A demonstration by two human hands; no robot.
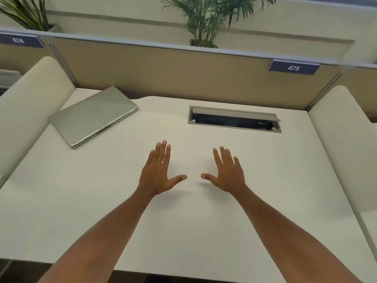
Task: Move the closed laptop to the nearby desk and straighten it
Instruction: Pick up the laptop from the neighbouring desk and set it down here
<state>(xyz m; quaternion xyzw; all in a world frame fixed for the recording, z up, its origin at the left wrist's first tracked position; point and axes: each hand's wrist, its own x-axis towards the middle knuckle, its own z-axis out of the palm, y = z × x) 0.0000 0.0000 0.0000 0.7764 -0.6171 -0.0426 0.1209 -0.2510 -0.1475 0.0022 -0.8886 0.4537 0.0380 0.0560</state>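
Note:
A closed silver laptop [92, 116] lies skewed at the far left corner of the white desk [102, 190], its long sides running diagonally. My left hand [158, 172] and my right hand [226, 172] hover flat over the middle of the desk, palms down, fingers spread, thumbs pointing at each other. Both hands hold nothing. The laptop lies well to the left of my left hand and farther back.
A grey cable hatch [234, 119] with its lid raised is set into the desk at the back right. Cream padded dividers flank the desk on the left [30, 103] and right [344, 139]. A tan partition [173, 72] with signs 474 and 475 closes the back; plants stand behind.

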